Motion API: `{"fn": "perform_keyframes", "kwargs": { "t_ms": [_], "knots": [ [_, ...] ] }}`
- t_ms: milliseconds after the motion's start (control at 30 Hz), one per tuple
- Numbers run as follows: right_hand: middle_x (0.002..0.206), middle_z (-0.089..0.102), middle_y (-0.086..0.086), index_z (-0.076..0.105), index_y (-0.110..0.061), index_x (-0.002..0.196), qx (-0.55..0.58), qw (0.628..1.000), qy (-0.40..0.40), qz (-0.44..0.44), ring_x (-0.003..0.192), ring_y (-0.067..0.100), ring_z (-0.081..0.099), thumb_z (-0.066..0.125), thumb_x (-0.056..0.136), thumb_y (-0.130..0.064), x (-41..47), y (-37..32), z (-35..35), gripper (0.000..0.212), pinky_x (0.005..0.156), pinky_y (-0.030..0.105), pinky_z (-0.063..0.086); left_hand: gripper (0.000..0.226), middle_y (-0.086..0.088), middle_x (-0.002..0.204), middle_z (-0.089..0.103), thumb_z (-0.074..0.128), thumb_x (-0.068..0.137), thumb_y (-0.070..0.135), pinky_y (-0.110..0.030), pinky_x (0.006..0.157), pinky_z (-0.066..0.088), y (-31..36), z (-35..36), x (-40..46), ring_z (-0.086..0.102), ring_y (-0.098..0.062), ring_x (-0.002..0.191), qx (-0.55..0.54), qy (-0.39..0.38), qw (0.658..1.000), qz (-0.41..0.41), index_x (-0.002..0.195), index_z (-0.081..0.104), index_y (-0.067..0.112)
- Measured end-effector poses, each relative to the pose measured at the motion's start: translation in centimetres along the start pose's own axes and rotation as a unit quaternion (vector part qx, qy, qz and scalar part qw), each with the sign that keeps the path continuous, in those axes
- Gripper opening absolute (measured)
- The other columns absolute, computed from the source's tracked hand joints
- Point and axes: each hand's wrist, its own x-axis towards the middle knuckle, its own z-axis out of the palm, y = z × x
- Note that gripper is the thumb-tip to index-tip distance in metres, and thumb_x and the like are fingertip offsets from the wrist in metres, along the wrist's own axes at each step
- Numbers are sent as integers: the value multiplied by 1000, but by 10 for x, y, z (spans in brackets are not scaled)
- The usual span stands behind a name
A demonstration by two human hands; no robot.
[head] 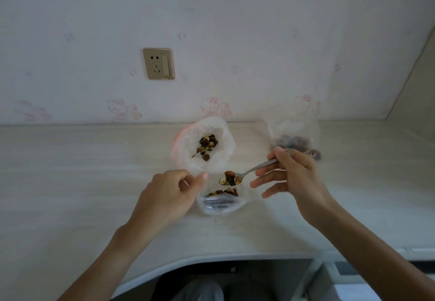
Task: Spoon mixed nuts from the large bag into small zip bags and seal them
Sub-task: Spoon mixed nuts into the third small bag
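The large clear bag [226, 135] stands open on the table, with mixed nuts [207, 146] at its bottom. In front of it lies a small zip bag [220, 204] with some nuts inside. My left hand [169, 194] pinches the small bag's rim at its left side and holds it open. My right hand [289, 173] grips the handle of a metal spoon [253, 171]. The spoon's bowl, heaped with nuts [230, 179], hovers just above the small bag's mouth.
Another clear bag with nuts [294, 138] stands at the back right by the wall. A wall socket [159, 63] is above the pale wooden table [82, 171]. The table's front edge curves inward near my body.
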Motion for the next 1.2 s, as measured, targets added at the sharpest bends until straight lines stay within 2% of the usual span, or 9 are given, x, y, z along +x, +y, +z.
{"fn": "perform_keyframes", "kwargs": {
  "t_ms": [133,267,467,567,633,733,833,1067,1200],
  "knots": [
    [80,75,19,58,0,104,-66,997,-1,-26,72,39,76,43,110,-29,-10,12,-1,33,48,44,60,32,8,63,72,68,95,50,-15,56,43,6,3,2,62,1,55,-111,-47,992,-24,78,78,24],
    [83,77,3,60,-13,99,-202,966,-25,-157,74,22,77,43,106,-37,-17,11,-4,31,50,46,61,23,-5,75,77,69,98,38,-9,53,42,6,1,2,66,-7,59,-142,-58,988,-8,84,78,22],
    [78,65,-6,61,-16,107,-495,747,-102,-432,58,16,61,39,110,-34,-27,-1,-10,29,49,41,50,24,-5,70,69,68,99,36,-23,53,39,3,-2,10,55,-16,59,-231,-123,965,-28,89,76,16],
    [75,59,-6,64,-12,105,-514,701,-104,-482,53,16,48,41,110,-30,-28,-4,-6,30,45,41,45,23,-9,69,67,68,99,39,-25,53,39,1,-1,12,55,-16,58,-211,-113,971,-11,89,76,20],
    [79,64,-6,63,-12,106,-485,736,-102,-460,57,14,57,41,110,-31,-26,-3,-7,29,48,40,49,23,-10,65,68,68,98,40,-20,50,39,1,-1,13,56,-10,52,-183,-98,978,6,88,76,20],
    [85,73,-11,59,-13,104,-367,856,-79,-355,74,7,72,39,109,-35,-21,1,-6,30,54,31,58,27,4,59,69,67,98,44,-10,47,37,1,-3,15,57,0,47,-165,-76,983,6,87,77,21],
    [85,77,-2,59,-12,100,-213,947,-24,-240,75,19,77,44,104,-38,-10,3,0,30,46,37,57,33,10,61,69,65,97,49,-12,48,39,-4,-6,16,59,1,49,-166,-63,984,-10,83,77,23],
    [84,78,13,58,-5,101,-69,992,24,-106,73,34,77,44,110,-30,26,-1,9,30,45,34,57,64,6,50,60,61,86,75,-29,58,41,-23,-20,35,57,-8,51,-114,15,989,-94,59,57,18],
    [85,78,15,58,-2,103,-46,997,29,-49,75,34,78,45,110,-33,50,2,19,34,47,34,59,68,8,77,70,61,71,89,-32,63,44,-29,-21,55,66,-14,77,-112,105,978,-142,81,64,22]
  ]
}}
